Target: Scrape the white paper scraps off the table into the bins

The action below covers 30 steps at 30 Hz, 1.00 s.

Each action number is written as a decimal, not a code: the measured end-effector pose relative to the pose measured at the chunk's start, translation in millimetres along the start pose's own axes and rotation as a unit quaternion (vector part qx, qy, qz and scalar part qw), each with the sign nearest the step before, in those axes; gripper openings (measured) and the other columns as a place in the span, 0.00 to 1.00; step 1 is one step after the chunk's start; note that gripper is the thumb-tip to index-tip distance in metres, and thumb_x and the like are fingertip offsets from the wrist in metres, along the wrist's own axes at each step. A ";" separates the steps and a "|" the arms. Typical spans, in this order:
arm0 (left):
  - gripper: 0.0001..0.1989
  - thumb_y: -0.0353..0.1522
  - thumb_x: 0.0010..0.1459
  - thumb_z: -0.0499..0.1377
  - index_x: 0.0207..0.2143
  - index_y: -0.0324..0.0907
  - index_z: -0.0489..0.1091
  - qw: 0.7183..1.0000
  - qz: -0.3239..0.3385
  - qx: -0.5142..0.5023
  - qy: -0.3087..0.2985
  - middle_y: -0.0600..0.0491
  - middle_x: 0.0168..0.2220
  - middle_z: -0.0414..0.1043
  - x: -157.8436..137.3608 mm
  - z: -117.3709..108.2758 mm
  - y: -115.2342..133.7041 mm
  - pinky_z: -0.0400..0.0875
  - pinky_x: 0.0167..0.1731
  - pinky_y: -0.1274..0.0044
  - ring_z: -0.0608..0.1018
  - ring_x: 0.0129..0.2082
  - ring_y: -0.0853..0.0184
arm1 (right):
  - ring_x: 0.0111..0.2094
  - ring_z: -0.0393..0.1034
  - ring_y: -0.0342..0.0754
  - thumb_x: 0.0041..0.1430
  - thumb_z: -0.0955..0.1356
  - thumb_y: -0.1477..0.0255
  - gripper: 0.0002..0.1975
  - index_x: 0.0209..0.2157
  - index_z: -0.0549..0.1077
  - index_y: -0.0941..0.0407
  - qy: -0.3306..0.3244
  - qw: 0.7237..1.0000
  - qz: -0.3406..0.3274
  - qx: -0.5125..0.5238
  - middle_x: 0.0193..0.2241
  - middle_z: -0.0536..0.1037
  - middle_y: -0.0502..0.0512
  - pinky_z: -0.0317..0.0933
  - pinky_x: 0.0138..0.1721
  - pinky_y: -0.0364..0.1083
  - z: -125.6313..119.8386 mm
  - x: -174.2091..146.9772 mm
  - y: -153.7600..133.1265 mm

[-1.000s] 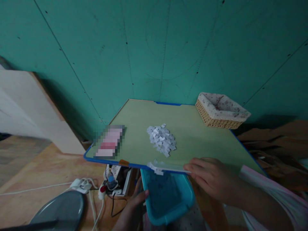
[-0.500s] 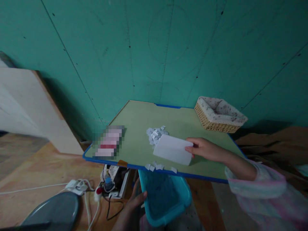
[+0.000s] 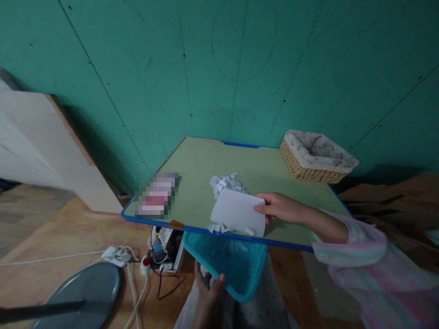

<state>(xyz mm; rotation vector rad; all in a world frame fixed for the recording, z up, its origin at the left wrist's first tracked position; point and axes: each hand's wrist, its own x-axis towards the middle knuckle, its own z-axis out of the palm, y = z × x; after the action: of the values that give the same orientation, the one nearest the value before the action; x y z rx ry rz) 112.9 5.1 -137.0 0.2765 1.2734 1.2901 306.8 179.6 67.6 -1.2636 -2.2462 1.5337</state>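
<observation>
My right hand (image 3: 274, 208) pinches the right edge of a white card (image 3: 236, 212) low over the table. The card's lower edge lies against several small paper scraps (image 3: 222, 228) at the table's front edge. Behind the card, a heap of torn white paper bits (image 3: 226, 183) rests on the table, partly covered by it. My left hand (image 3: 210, 288) grips the near left rim of a turquoise plastic basin (image 3: 252, 274). The basin is tilted, its far side just under the table's front edge.
A cloth-lined wicker basket (image 3: 315, 157) stands at the back right of the pale green table (image 3: 195, 167). A blurred pinkish item (image 3: 157, 194) lies at its left. On the floor are a power strip (image 3: 118, 256), cables and a grey round base (image 3: 85, 292).
The card has moved left and toward the front edge, pushing against the scraps there. My left hand has shifted right, and the basin has turned and come up closer beneath the edge.
</observation>
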 end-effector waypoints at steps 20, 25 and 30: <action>0.66 0.46 0.26 0.71 0.61 0.57 0.31 0.996 -0.012 -0.086 0.025 0.43 0.52 0.58 -24.5 23.6 14.1 0.72 0.37 0.63 0.74 0.43 0.50 | 0.30 0.69 0.44 0.61 0.60 0.75 0.09 0.34 0.71 0.57 0.069 0.905 -0.229 -0.351 0.29 0.76 0.53 0.57 0.31 0.42 75.7 -42.8 -17.4; 0.63 0.45 0.31 0.70 0.62 0.54 0.33 0.994 -0.010 -0.105 0.008 0.41 0.54 0.58 -20.2 20.7 4.5 0.71 0.41 0.62 0.70 0.50 0.45 | 0.30 0.69 0.44 0.63 0.59 0.74 0.09 0.34 0.69 0.57 0.163 0.897 -0.239 -0.335 0.28 0.75 0.53 0.58 0.32 0.43 90.3 -49.0 8.0; 0.60 0.44 0.32 0.70 0.62 0.53 0.36 0.996 0.001 -0.080 0.028 0.41 0.53 0.62 -24.4 22.1 5.9 0.72 0.40 0.62 0.73 0.47 0.49 | 0.31 0.69 0.47 0.61 0.61 0.76 0.05 0.31 0.66 0.56 0.242 0.893 -0.228 -0.304 0.26 0.74 0.51 0.58 0.43 0.50 122.6 -46.2 13.1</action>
<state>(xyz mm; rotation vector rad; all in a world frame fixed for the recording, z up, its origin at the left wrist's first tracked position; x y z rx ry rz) 133.1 -2.2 -111.4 0.1274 1.2092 1.4015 277.9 62.8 14.2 -0.9612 -2.4742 0.3033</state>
